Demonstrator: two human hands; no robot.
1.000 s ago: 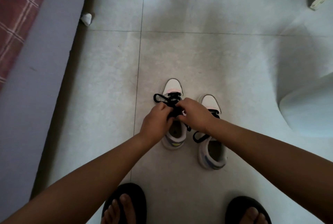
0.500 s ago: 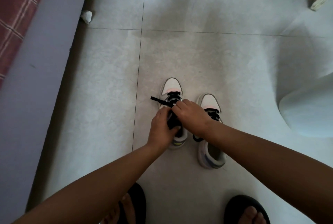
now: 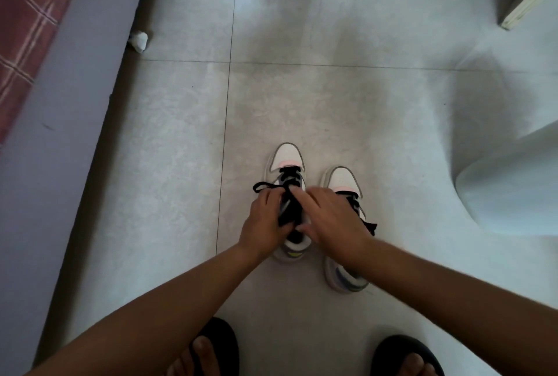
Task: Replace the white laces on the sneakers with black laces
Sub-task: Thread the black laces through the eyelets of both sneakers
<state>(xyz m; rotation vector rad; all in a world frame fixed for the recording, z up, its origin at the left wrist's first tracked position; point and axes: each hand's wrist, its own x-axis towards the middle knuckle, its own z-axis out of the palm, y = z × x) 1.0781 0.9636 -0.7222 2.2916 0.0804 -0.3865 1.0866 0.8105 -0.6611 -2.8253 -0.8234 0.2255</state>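
Note:
Two white sneakers stand side by side on the tiled floor, toes pointing away from me. The left sneaker [image 3: 286,158] carries a black lace [image 3: 262,186] with a loop sticking out to the left. My left hand [image 3: 264,223] pinches that lace over the shoe's tongue. My right hand [image 3: 330,218] lies over the same shoe from the right, fingers spread and touching the lace bundle. The right sneaker [image 3: 341,177] also has black lacing, with a lace end [image 3: 370,227] hanging by my right wrist. Both hands hide the shoes' middles.
A bed with a red plaid cover [image 3: 27,28] and its grey side [image 3: 60,134] runs along the left. A crumpled white scrap [image 3: 139,40] lies by it. A pale rounded object [image 3: 510,194] sits right. My feet in black sandals [image 3: 211,348] are at the bottom.
Both hands shifted slightly down along the left sneaker. My right hand's fingers have spread flatter over the lace. The lace loop on the left stays out to the side.

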